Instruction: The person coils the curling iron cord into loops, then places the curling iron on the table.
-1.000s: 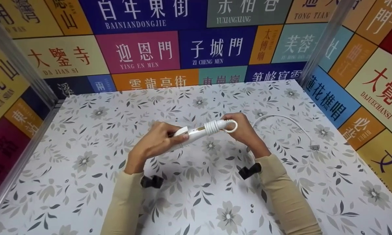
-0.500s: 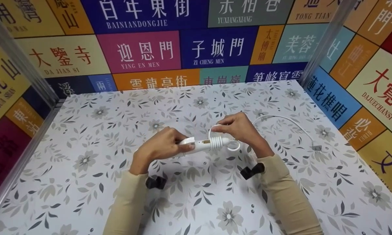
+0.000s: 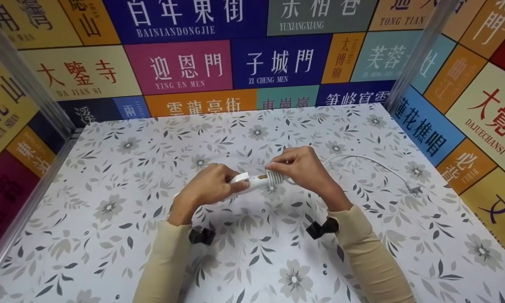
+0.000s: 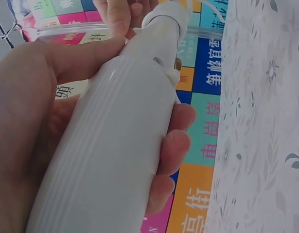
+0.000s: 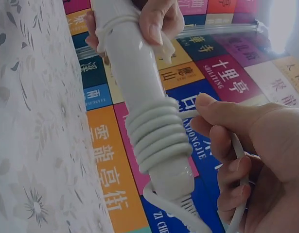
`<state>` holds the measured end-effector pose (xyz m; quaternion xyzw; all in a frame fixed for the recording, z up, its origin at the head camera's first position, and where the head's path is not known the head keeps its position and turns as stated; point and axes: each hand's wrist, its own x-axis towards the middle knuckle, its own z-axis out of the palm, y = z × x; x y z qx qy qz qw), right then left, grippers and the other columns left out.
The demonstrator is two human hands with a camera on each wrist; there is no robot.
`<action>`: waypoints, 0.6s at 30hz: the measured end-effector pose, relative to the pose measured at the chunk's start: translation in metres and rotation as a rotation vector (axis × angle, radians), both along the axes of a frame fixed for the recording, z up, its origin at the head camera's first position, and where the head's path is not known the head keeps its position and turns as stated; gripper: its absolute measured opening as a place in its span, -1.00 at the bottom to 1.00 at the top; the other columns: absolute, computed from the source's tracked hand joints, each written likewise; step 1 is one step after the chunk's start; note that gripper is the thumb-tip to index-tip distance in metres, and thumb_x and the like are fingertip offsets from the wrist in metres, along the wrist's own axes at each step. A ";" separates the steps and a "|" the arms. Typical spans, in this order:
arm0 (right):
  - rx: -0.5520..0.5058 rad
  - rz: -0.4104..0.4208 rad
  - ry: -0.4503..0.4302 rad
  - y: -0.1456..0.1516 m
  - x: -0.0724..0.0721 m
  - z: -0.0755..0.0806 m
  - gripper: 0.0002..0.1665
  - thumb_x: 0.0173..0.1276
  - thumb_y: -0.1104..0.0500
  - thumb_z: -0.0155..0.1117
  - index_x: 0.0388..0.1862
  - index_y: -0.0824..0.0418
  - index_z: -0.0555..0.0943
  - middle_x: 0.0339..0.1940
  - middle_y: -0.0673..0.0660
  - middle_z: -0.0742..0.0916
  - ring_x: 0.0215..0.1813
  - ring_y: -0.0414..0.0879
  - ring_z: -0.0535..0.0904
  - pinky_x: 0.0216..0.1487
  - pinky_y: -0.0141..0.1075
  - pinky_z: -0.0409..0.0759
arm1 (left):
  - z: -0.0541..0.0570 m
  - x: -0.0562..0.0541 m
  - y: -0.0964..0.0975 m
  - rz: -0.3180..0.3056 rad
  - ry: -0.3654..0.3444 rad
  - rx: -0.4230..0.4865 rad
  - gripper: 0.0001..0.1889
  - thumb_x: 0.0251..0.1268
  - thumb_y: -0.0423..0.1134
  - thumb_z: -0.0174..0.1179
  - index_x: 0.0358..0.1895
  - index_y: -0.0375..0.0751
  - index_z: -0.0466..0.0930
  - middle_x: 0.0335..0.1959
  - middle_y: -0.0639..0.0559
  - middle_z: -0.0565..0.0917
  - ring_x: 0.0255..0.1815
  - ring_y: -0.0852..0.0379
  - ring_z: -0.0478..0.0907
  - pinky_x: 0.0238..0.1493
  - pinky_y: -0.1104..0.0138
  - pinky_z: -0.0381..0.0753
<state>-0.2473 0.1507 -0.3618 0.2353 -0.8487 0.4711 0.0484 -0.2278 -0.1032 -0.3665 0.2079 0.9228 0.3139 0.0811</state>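
A white wand-shaped appliance (image 3: 254,182) (image 4: 115,141) (image 5: 134,73) is held above the table between both hands. My left hand (image 3: 212,187) (image 4: 37,126) grips its ribbed body. Several turns of its white cord (image 3: 274,176) (image 5: 156,131) are coiled round the other end. My right hand (image 3: 302,168) (image 5: 246,145) pinches the cord at the coil, fingers curled round it. The loose cord (image 3: 370,162) trails right across the table to its plug (image 3: 415,190).
The table (image 3: 109,168) has a grey floral cover. Colourful sign-printed walls (image 3: 185,67) close it in at the back, left and right, with metal posts (image 3: 416,50) in the corners. Black wrist-camera mounts (image 3: 321,227) sit on both beige sleeves.
The right hand has gone round the appliance and pulled the cord tight, adding a turn; the loose loop at the end is gone. The trailing cord and plug have drawn straighter.
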 end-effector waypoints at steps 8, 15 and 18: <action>0.059 0.021 0.041 -0.004 0.006 0.004 -0.79 0.41 0.07 0.33 -0.23 0.13 0.82 -0.47 0.04 0.69 -0.50 -0.16 0.40 -0.42 -0.38 0.37 | 0.000 -0.001 -0.003 0.044 0.039 0.026 -0.66 0.36 0.05 0.24 -0.46 -0.10 0.71 -0.71 0.15 0.43 -0.68 0.20 0.29 -0.60 0.35 0.27; 0.008 0.036 0.030 -0.009 0.007 0.005 -0.66 0.52 0.06 0.19 -0.35 0.20 0.76 -0.50 0.03 0.65 -0.56 -0.21 0.39 -0.48 -0.39 0.38 | 0.003 -0.001 -0.006 0.128 0.081 0.059 -0.65 0.38 0.08 0.20 -0.47 -0.07 0.67 -0.64 0.12 0.49 -0.62 0.16 0.36 -0.52 0.31 0.34; -0.013 0.053 0.026 -0.010 0.008 0.004 -0.67 0.53 0.07 0.18 -0.30 0.23 0.77 -0.44 0.10 0.71 -0.53 -0.17 0.50 -0.46 -0.39 0.48 | 0.003 -0.002 -0.008 0.148 0.114 0.063 -0.62 0.40 0.07 0.18 -0.54 -0.06 0.58 -0.65 0.12 0.44 -0.61 0.15 0.34 -0.51 0.30 0.32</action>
